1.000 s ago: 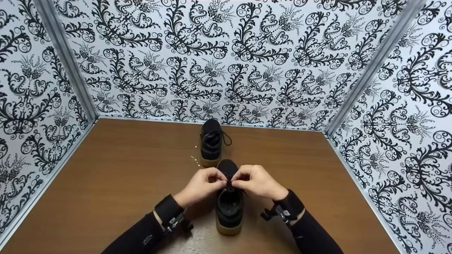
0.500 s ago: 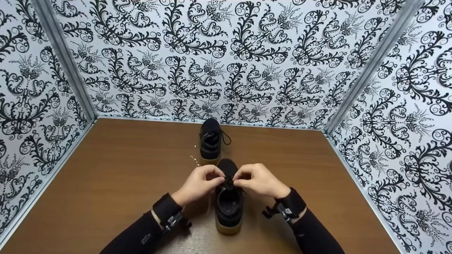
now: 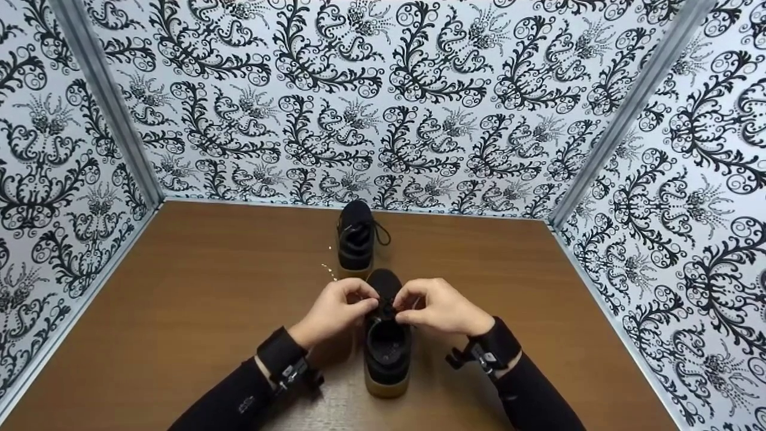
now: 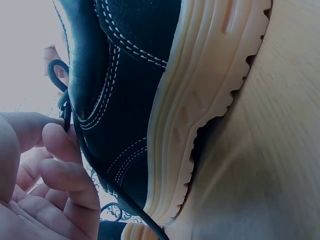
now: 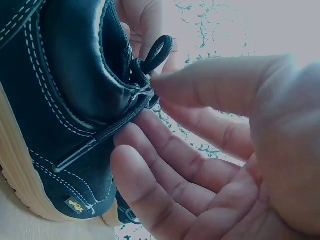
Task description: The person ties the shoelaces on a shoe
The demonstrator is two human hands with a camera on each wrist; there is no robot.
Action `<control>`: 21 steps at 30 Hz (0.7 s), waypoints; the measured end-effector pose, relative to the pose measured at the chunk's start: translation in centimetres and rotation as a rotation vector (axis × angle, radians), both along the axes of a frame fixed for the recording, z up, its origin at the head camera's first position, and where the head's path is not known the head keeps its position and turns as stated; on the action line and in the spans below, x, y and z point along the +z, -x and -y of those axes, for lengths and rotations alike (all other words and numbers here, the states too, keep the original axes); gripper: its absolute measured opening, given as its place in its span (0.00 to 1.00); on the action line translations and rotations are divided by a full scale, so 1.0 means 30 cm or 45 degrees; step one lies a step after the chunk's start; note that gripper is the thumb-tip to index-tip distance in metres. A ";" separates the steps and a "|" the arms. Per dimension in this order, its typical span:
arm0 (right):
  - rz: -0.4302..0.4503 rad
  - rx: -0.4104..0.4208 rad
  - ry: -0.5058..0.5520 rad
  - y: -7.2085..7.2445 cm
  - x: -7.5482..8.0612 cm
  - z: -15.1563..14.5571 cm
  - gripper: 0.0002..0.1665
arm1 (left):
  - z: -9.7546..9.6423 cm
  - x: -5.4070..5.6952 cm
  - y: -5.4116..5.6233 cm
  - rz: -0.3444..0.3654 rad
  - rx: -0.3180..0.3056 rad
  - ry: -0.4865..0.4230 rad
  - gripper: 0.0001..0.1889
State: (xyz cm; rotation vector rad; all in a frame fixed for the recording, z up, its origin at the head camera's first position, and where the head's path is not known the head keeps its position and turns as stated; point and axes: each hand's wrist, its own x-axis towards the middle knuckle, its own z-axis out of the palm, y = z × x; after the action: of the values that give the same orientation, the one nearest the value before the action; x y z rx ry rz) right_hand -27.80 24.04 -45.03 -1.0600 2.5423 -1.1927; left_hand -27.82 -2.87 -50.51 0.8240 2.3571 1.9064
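A black shoe (image 3: 388, 377) with stitched seams and a tan ridged sole stands on the table, toe pointing away. Both hands are at its lacing. My left hand (image 3: 336, 308) pinches the black shoelace (image 4: 66, 122) between thumb and index finger; a loose length trails down past the sole. From the other side, my right hand (image 3: 441, 306) pinches the lace right at the knot. A lace loop (image 5: 159, 52) rises above its thumb tip, and a lace end (image 5: 75, 155) with its tip hangs over the shoe's side. The right hand's other fingers lie loosely bent along the upper.
Just beyond stands a second black shoe (image 3: 356, 236), its lace looping out to the right. Both are on a brown wooden table (image 3: 239, 257) enclosed by patterned black-and-white walls (image 3: 335, 90). Small bright specks (image 3: 329, 269) show left of the far shoe.
My two hands have drawn slightly apart from each other over the lacing, the left one shifting a little left. Both shoes have stayed in place.
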 end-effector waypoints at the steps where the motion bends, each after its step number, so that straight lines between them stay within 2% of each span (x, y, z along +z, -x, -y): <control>1: -0.015 0.014 0.000 0.001 -0.002 0.001 0.09 | 0.000 -0.002 0.001 -0.003 0.002 -0.003 0.03; 6: -0.153 0.067 0.005 -0.003 -0.008 0.011 0.12 | 0.003 -0.009 0.004 0.003 -0.005 -0.005 0.03; 12: -0.312 0.043 -0.031 -0.015 -0.010 0.028 0.14 | 0.001 -0.007 -0.001 0.031 -0.020 -0.003 0.03; 16: -0.367 0.041 -0.026 -0.020 -0.014 0.037 0.14 | -0.001 -0.006 -0.001 0.023 -0.009 -0.001 0.02; 21: -0.388 0.084 -0.002 -0.015 -0.018 0.035 0.08 | -0.003 -0.003 -0.005 0.040 -0.002 -0.012 0.02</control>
State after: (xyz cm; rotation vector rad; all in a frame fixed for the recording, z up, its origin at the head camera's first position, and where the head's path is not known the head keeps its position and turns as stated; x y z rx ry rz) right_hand -27.35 22.99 -45.57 -1.4109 2.6995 -1.0850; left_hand -27.69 -2.79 -50.61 0.7898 2.3309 1.9163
